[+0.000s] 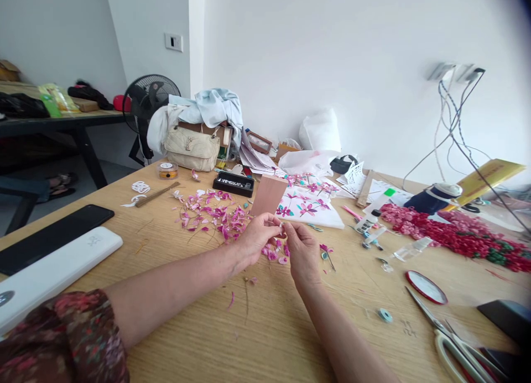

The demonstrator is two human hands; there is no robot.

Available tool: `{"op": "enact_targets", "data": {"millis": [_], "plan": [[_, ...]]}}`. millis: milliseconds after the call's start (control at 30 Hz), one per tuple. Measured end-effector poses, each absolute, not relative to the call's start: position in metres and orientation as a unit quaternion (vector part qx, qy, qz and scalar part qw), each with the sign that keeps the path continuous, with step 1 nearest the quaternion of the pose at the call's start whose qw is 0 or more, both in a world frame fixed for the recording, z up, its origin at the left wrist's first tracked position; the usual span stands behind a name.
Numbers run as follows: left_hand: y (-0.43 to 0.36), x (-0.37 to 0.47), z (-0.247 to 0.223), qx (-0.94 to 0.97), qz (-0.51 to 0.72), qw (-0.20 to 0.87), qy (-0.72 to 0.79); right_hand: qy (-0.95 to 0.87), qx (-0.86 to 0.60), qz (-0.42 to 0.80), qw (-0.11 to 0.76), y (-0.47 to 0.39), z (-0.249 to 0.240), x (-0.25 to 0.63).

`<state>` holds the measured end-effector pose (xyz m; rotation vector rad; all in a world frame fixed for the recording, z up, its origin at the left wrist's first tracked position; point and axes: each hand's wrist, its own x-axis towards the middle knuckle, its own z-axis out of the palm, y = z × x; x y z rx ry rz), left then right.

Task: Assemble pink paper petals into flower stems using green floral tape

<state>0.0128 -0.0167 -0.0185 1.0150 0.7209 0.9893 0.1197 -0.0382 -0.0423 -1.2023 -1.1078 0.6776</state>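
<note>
Left hand (262, 236), right hand (303, 250) — pinching, close together

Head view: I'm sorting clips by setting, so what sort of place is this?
Probably a craft workroom: loose pink petals, a small black-capped bottle and large scissors share a wooden table.

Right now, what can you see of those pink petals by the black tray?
The pink petals are small and thin, pale to deep magenta, some with fine, wiry stems. They look like cloth or paper; I can't tell which. They lie scattered on the wooden table, overlapping in places, nearer than the black tray.
</note>
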Motion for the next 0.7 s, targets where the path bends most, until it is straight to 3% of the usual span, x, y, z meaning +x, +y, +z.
{"op": "enact_targets", "data": {"millis": [700], "plan": [[-0.0156, 0.0153, -0.0237, 0.415, 0.477, 0.716, 0.297, -0.479, -0.522, 0.3, 0.639, -0.0373, -0.0452, 0.1192]]}}
